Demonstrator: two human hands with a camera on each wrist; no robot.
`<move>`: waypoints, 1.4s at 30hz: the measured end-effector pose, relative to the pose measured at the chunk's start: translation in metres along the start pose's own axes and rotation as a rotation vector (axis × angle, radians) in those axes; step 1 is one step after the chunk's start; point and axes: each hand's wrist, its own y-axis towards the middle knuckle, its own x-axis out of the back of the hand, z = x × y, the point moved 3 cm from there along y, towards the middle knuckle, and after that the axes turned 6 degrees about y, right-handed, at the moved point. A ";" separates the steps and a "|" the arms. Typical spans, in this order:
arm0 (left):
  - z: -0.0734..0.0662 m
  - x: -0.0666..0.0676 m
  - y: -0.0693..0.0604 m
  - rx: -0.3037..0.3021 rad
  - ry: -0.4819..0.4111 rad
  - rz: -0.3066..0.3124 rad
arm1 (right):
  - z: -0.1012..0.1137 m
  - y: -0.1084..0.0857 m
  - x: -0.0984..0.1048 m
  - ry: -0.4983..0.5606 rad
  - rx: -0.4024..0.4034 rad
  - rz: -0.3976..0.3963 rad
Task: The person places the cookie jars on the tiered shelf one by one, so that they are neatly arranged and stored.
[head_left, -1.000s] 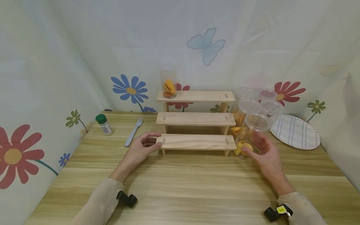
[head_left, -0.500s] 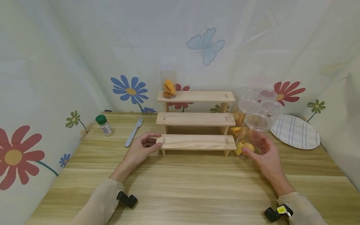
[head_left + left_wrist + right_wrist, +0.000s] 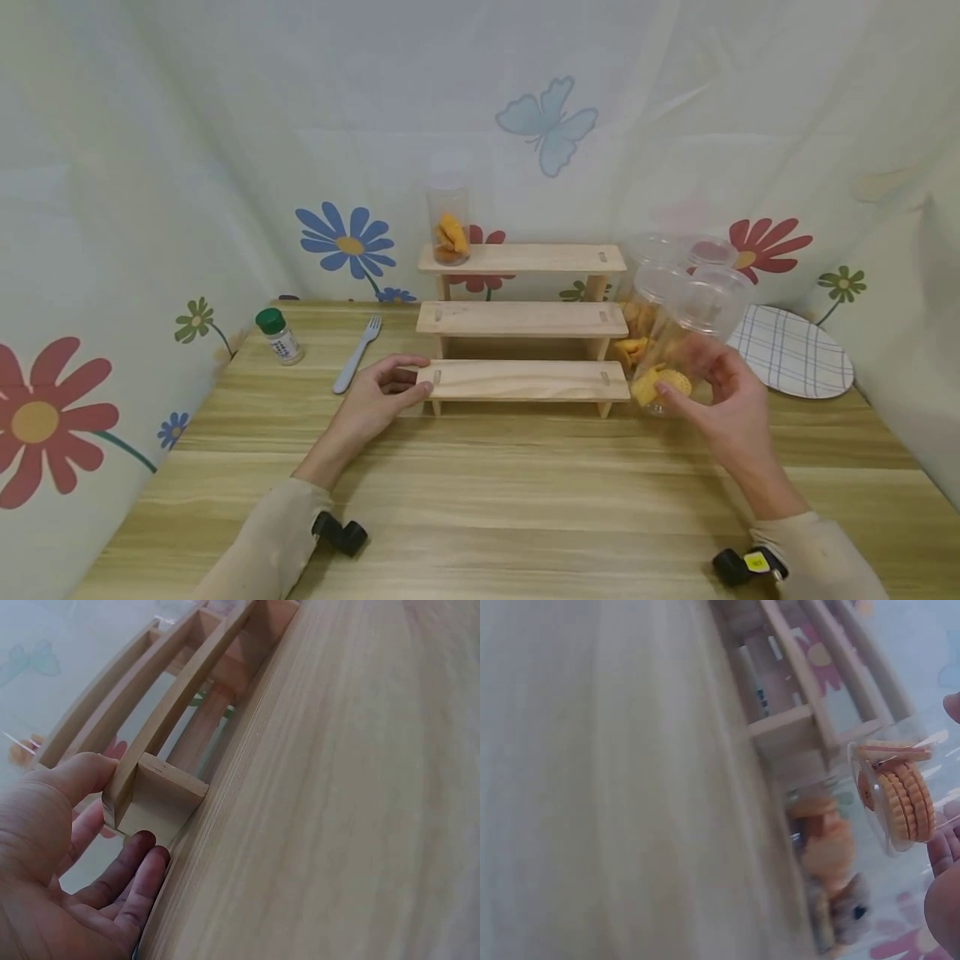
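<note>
At 9 o'clock from the wooden rack (image 3: 528, 381), farthest left on the desk (image 3: 510, 508), stands a small shaker (image 3: 281, 342) with a green cap and a printed label. Closer in, also around 9 o'clock, lies a pale blue fork (image 3: 357, 357), its tines pointing to 1 o'clock. The left hand (image 3: 378, 392) is between 8 and 9 o'clock, its fingers gripping the left end of the rack's bottom step; the left wrist view shows the thumb against the board and other fingertips curled in by the leg below.

The rack has three steps, the highest at the back. At the 11 o'clock end of the top step, a small jar (image 3: 450, 233) stands upright with biscuits inside. At 12 o'clock, a light blue butterfly (image 3: 549, 125) is printed on the flowered curtain (image 3: 360, 92).

Between 2 and 3 o'clock, a cluster of jars (image 3: 651, 304) stands close to the rack's right side, overlapping too much to count surely. Between 3 and 4 o'clock, in front of them, is the clear jar (image 3: 678, 348), biscuits at its bottom. The right hand (image 3: 733, 404) grips it between thumb and fingers; the right wrist view shows its base off the desk. Farthest right, at 3 o'clock, rests a blue-checked white plate (image 3: 798, 354).
</note>
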 end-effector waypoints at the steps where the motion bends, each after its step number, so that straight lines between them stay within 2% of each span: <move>1: 0.000 0.000 0.000 -0.001 -0.001 -0.001 | 0.004 0.001 0.000 0.001 0.007 0.004; 6: -0.001 -0.001 0.000 -0.007 -0.004 -0.005 | 0.024 0.008 -0.003 -0.016 0.040 0.033; 14: 0.001 -0.001 0.000 -0.010 0.004 -0.004 | 0.054 0.025 -0.016 -0.041 0.036 0.099; 18: 0.001 -0.001 0.000 -0.009 0.007 -0.001 | 0.068 0.040 -0.028 -0.068 0.039 0.121; 25: 0.001 -0.001 0.001 -0.015 0.009 -0.003 | 0.091 0.079 -0.057 -0.007 0.103 0.158; 31: 0.000 0.000 0.001 -0.012 0.014 -0.003 | 0.097 0.109 -0.081 0.016 0.093 0.176; 42: 0.001 0.001 0.002 -0.016 0.004 0.001 | 0.096 0.152 -0.128 0.067 0.066 0.209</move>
